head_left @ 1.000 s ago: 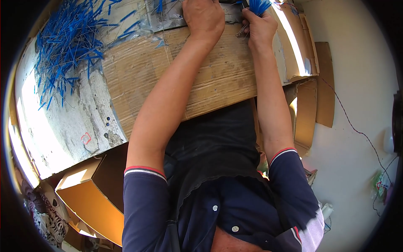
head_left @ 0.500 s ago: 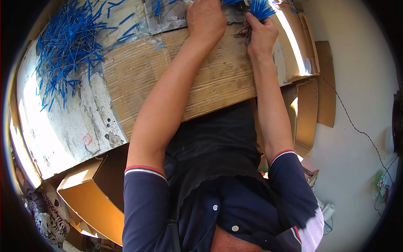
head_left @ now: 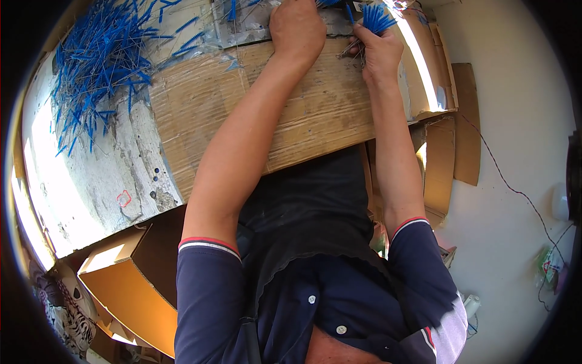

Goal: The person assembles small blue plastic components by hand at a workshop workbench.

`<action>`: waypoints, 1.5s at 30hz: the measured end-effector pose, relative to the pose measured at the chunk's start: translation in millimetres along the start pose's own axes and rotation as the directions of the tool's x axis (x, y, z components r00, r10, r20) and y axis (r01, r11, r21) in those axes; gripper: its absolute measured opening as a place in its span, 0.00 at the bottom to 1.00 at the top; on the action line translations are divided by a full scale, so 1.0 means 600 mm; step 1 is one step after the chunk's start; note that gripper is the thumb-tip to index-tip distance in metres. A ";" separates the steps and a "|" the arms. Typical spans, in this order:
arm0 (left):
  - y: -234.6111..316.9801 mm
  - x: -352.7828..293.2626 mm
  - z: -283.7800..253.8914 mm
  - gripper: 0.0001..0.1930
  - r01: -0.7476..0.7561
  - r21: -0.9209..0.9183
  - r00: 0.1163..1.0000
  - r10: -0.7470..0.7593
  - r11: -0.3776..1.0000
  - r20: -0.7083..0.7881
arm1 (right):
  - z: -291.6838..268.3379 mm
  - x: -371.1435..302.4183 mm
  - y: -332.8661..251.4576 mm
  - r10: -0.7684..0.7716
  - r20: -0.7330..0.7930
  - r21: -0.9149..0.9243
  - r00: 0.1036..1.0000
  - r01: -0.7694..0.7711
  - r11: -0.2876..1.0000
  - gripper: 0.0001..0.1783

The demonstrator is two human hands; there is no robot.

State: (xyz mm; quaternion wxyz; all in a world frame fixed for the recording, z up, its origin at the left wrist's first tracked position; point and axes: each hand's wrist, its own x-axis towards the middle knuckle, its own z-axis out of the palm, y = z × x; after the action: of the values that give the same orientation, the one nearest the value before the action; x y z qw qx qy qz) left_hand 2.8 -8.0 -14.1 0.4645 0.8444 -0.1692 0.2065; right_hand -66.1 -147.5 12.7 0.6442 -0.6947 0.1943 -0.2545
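At the left, an open cardboard box (head_left: 130, 282) stands below the near left corner of the worktable (head_left: 66, 194). A tangled heap of blue wire-stemmed spiral brushes (head_left: 100, 73) lies along the table's left edge, toward the far side, with a few loose brushes (head_left: 185, 41) just to its right. A flat cardboard sheet (head_left: 242, 106) covers the middle of the near edge. Beyond it, the left hand (head_left: 297, 30) is curled with its back up; its fingertips are hidden, so what it holds cannot be told. Near the table's right edge, the right hand (head_left: 383, 53) grips a bunch of blue brushes (head_left: 377, 19), bristles pointing away, thin wire stems trailing below the fingers.
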 end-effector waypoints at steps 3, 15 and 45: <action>-0.013 0.002 0.009 0.06 0.112 -0.140 0.977 -0.135 0.984 -0.165 | 0.007 0.009 0.004 -0.021 -0.015 -0.070 1.000 0.020 0.997 0.05; 0.024 -0.005 -0.036 0.08 0.047 -0.417 0.966 -0.147 0.908 -0.210 | 0.028 0.031 0.018 -0.118 -0.131 -0.259 0.984 0.081 0.962 0.06; 0.003 -0.006 0.002 0.08 -0.027 0.113 0.997 0.018 0.993 0.079 | 0.005 0.004 0.022 -0.076 0.003 -0.024 0.997 0.076 0.997 0.07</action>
State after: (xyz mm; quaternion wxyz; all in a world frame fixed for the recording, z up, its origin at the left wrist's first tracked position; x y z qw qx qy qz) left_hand -1.1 -9.7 -15.1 0.4061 0.8750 -0.1846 0.1880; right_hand -61.8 -147.9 -0.2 0.6259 -0.7095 0.1700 -0.2756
